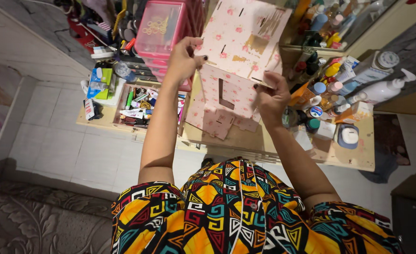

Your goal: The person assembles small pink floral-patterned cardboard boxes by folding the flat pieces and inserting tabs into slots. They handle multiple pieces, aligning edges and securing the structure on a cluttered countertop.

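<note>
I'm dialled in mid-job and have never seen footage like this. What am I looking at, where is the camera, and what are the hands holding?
There is no machine here: these are a person's two bare hands, filmed by one camera worn on the head, looking down past a bright patterned garment. Both hands hold a pink floral board organiser, slotted and partly peeled. The left hand grips its upper left edge; the right hand pinches its right side with the fingers. It stands over a low wooden table. On the table are lotion bottles and jars on the right, and a tray of pens and tubes and a pink plastic drawer unit on the left.
</note>
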